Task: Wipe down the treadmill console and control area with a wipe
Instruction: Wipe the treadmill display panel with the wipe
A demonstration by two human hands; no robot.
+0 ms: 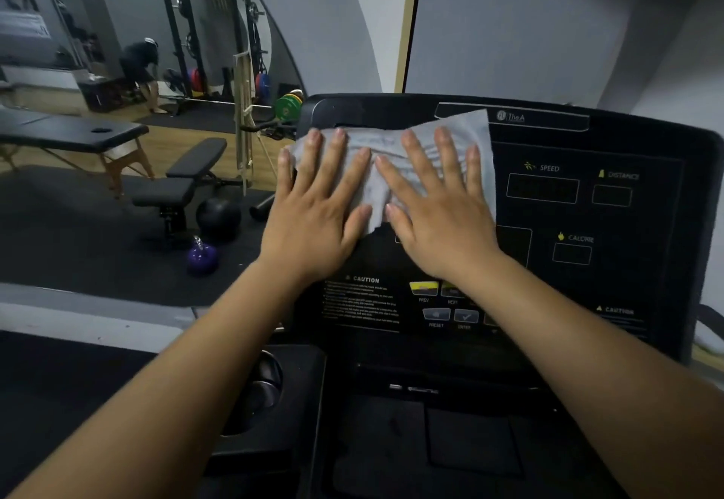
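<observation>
The black treadmill console [587, 216] fills the right half of the head view, with SPEED, DISTANCE and CALORIE windows and a row of buttons [450, 308] lower down. A pale grey wipe [386, 146] lies spread over the console's upper left area. My left hand [317, 205] presses flat on the wipe's left part, fingers apart. My right hand [438, 205] presses flat on its right part, fingers spread too. Both palms cover much of the wipe.
A cup holder [260, 385] sits below the console at left. Beyond the treadmill on the left are a black weight bench [184, 181], a medicine ball [218, 216], a purple kettlebell [201, 257], a massage table [74, 134] and a squat rack [211, 28]. A person [141, 67] bends over far back.
</observation>
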